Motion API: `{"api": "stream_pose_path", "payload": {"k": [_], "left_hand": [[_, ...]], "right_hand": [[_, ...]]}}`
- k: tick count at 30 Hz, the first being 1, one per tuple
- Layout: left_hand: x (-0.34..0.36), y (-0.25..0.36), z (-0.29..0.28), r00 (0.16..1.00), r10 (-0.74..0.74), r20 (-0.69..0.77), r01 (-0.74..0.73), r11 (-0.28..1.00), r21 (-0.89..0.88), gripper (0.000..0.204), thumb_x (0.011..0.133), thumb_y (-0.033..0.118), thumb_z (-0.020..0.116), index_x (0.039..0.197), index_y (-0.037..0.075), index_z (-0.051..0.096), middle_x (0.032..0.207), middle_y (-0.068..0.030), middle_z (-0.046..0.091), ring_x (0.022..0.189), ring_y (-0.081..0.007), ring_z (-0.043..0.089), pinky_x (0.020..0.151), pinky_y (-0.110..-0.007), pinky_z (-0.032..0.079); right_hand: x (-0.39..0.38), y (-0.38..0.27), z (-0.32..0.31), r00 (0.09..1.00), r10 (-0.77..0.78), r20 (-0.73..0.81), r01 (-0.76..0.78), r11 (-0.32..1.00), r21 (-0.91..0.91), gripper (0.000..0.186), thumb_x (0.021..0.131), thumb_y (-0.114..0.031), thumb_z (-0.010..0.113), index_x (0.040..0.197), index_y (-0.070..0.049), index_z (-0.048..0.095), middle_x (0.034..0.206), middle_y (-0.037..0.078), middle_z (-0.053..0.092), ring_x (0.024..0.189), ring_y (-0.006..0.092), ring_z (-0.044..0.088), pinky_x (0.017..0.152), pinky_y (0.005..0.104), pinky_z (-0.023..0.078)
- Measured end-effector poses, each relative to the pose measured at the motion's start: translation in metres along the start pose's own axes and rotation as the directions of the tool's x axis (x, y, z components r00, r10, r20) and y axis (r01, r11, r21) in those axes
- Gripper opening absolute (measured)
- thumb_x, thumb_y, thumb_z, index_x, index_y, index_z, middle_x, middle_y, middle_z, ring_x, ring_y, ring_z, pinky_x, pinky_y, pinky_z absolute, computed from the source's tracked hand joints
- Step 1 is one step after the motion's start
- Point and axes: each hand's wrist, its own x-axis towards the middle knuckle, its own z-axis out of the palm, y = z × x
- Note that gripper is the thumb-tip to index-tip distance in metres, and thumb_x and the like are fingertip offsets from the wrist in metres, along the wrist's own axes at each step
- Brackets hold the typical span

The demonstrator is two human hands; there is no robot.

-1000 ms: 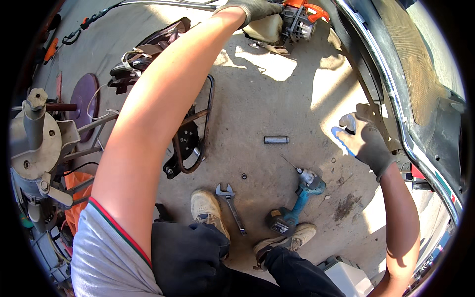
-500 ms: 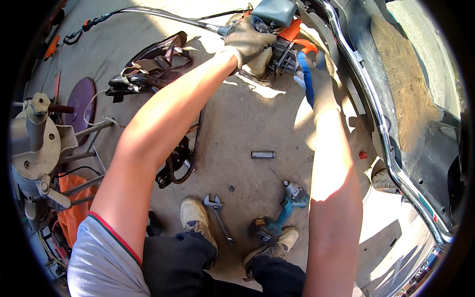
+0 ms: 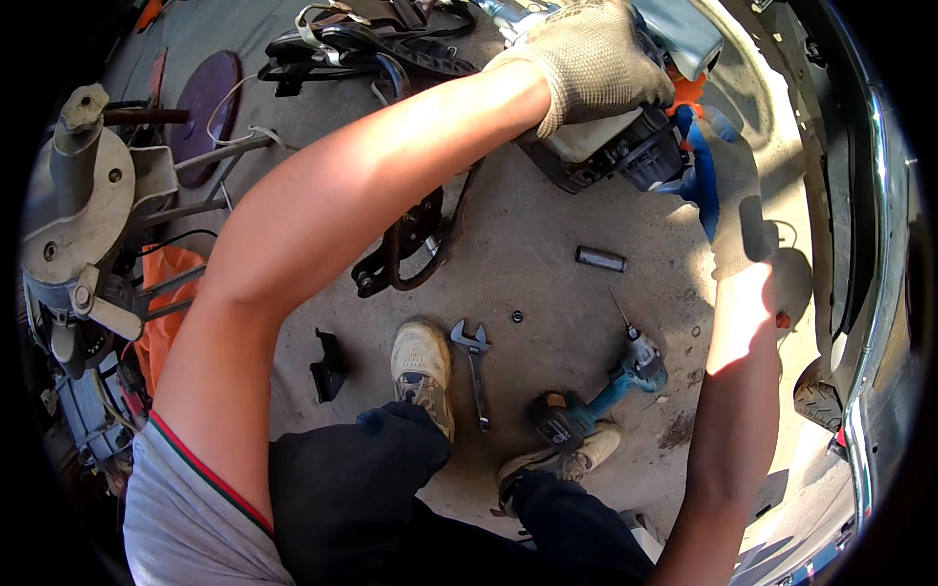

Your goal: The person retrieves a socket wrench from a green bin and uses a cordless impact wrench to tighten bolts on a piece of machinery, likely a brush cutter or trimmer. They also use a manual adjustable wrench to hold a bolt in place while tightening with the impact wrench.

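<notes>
Concrete floor (image 3: 508, 215); left hand (image 3: 604, 61) on engine (image 3: 653, 154); battery (image 3: 560, 424) lettered

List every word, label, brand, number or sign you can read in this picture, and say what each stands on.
None reads clearly.
Drill battery: marking too small and blurred to read.
Wrench: any marks too small to tell.
Motor: no readable lettering on the part that shows.
</notes>
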Motion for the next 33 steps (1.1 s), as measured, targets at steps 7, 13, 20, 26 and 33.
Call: {"api": "stream_pose_path", "payload": {"k": [7,13,20,26,33], "left_hand": [[0.042,-0.018,-0.016,0.911,0.387,0.138,-0.391,0.921,-0.005,0.044,0.076,0.048,0.072,0.096,0.008,0.073,0.095,-0.0154,0.070,0.093,-0.0282,0.064,0.085,-0.037,0.049],[0.026,-0.010,-0.008,0.852,0.462,0.246,-0.476,0.879,-0.001,0.038,0.074,0.040,0.073,0.097,0.010,0.072,0.095,-0.0133,0.070,0.093,-0.0273,0.065,0.085,-0.037,0.049],[-0.073,-0.017,-0.056,0.823,0.527,0.213,-0.555,0.826,0.102,0.033,0.079,0.033,0.072,0.099,0.007,0.069,0.093,-0.0130,0.069,0.087,-0.0255,0.067,0.080,-0.035,0.052],[-0.221,-0.039,-0.109,0.913,0.372,0.165,-0.404,0.877,0.261,0.028,0.083,0.027,0.071,0.100,0.005,0.066,0.091,-0.0128,0.069,0.082,-0.0239,0.068,0.075,-0.035,0.054],[-0.416,-0.144,-0.089,0.510,-0.860,0.016,0.860,0.510,-0.018,0.055,0.081,0.037,0.072,0.121,0.001,0.058,0.116,-0.0193,0.062,0.104,-0.0275,0.063,0.093,-0.039,0.050]], "right_hand": [[-0.016,-0.001,-0.008,1.000,0.015,-0.007,-0.015,0.999,-0.046,0.038,0.088,-0.035,0.068,0.111,-0.005,0.061,0.088,0.006,0.062,0.066,0.0140,0.061,0.056,0.0280,0.057],[-0.036,0.016,-0.032,0.996,-0.042,-0.079,0.012,0.939,-0.343,0.064,0.088,-0.040,0.070,0.136,-0.004,0.049,0.097,0.010,0.066,0.077,0.0154,0.066,0.062,0.0277,0.057],[-0.019,0.015,-0.047,0.772,-0.580,0.261,0.465,0.234,-0.854,0.057,0.089,-0.040,0.068,0.137,-0.015,0.054,0.116,0.015,0.065,0.098,0.0204,0.065,0.083,0.0304,0.052],[-0.019,-0.009,0.006,0.796,-0.391,0.462,0.593,0.349,-0.726,0.058,0.092,-0.034,0.064,0.137,-0.002,0.049,0.117,0.018,0.064,0.102,0.0212,0.062,0.088,0.0331,0.048],[-0.040,-0.033,0.012,0.928,-0.211,0.307,0.352,0.231,-0.907,0.064,0.089,-0.034,0.066,0.138,0.002,0.047,0.129,0.022,0.058,0.116,0.0299,0.059,0.096,0.0365,0.046]]}}
